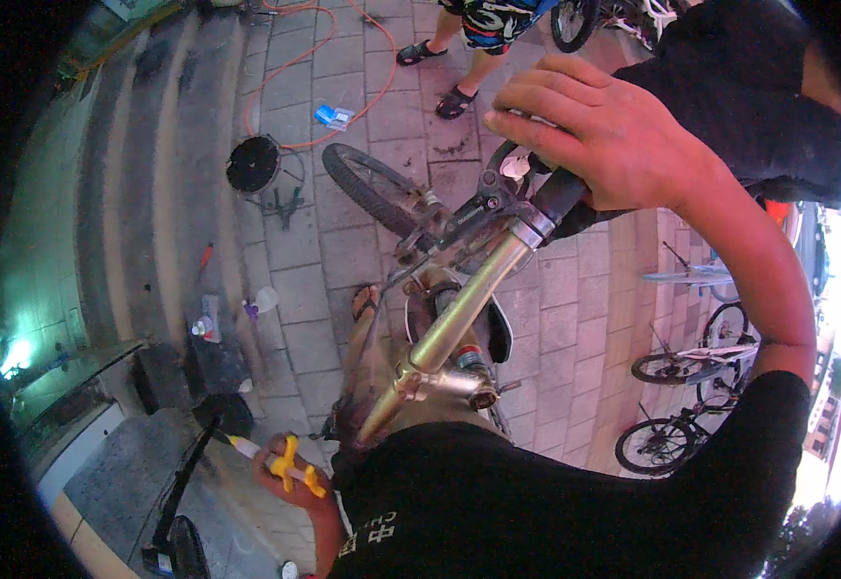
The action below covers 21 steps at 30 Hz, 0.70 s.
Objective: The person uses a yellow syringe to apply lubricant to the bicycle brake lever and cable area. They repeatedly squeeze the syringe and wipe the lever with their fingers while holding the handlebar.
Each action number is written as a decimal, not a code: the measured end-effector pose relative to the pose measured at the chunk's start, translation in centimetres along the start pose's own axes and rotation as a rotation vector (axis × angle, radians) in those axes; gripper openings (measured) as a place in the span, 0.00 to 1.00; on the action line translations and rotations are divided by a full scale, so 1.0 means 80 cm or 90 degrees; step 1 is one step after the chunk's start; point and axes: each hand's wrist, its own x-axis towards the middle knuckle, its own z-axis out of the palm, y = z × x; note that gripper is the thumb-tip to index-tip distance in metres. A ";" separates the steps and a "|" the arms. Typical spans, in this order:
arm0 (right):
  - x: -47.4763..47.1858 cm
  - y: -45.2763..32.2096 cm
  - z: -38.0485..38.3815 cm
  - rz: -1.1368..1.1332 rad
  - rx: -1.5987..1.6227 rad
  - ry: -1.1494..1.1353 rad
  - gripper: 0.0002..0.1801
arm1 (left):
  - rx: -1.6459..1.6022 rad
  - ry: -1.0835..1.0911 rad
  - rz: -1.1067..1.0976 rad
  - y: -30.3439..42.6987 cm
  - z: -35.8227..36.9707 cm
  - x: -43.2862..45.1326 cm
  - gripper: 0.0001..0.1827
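Observation:
My right hand is wrapped over the black rubber grip of a bicycle's gold handlebar. Beside that grip sits a black brake lever assembly. The handlebar slants down towards my black shirt, and its stem lies just in front of me. Low on the left, my left hand holds a syringe-like tool with a pale barrel and yellow finger loops; its yellow-green tip points up and left, away from the handlebar. A bicycle wheel shows beyond the handlebar. The bar's lower end is blurred.
Stone steps run along the left, with a spray can and a red-handled tool there. An orange hose loops over paving. One person's legs and another person in black are ahead. Parked bicycles stand right.

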 end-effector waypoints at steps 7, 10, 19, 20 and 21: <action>-0.010 0.004 -0.010 0.020 0.048 -0.197 0.41 | -0.154 -0.048 -0.004 0.048 0.114 0.136 0.22; -0.014 0.000 -0.009 0.017 0.024 -0.151 0.35 | -0.339 -0.157 -0.021 0.090 0.184 0.159 0.23; -0.006 -0.006 -0.005 0.048 0.040 -0.124 0.31 | -0.437 -0.396 -0.121 0.130 0.251 0.159 0.27; -0.007 -0.004 -0.010 0.036 0.039 -0.161 0.27 | -0.450 -0.418 -0.124 0.129 0.251 0.160 0.26; -0.008 -0.004 -0.014 0.024 0.037 -0.198 0.24 | -0.463 -0.439 -0.126 0.127 0.251 0.161 0.26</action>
